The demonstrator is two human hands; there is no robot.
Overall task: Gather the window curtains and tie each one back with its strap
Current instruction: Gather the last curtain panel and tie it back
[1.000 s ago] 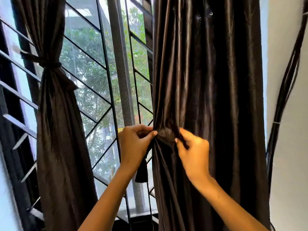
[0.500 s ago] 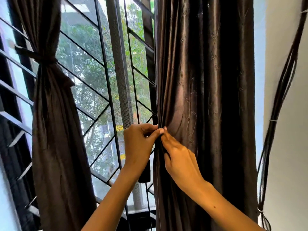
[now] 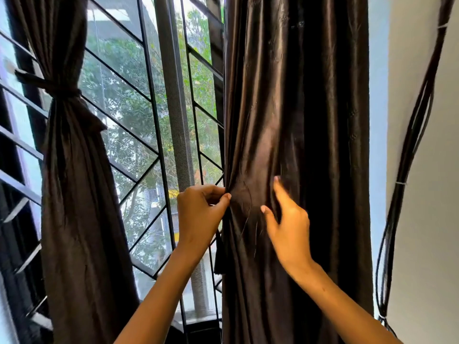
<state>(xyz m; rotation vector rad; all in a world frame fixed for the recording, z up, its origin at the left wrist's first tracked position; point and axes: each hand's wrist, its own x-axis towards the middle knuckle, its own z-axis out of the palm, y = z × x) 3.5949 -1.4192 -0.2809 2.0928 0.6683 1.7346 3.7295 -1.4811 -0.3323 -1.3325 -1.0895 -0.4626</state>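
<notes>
Brown satin curtain (image 3: 298, 120), no readable writing; left hand (image 3: 198, 212) pinches edge.

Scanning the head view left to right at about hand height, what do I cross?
Tied-back left curtain → window grille → left hand pinching the right curtain's edge → right hand on the right curtain → bundle of black cables → white wall.

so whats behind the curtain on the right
A strip of pale window shows past the right curtain edge, and grille bars at its left. Anything directly behind the fabric is covered.
</notes>
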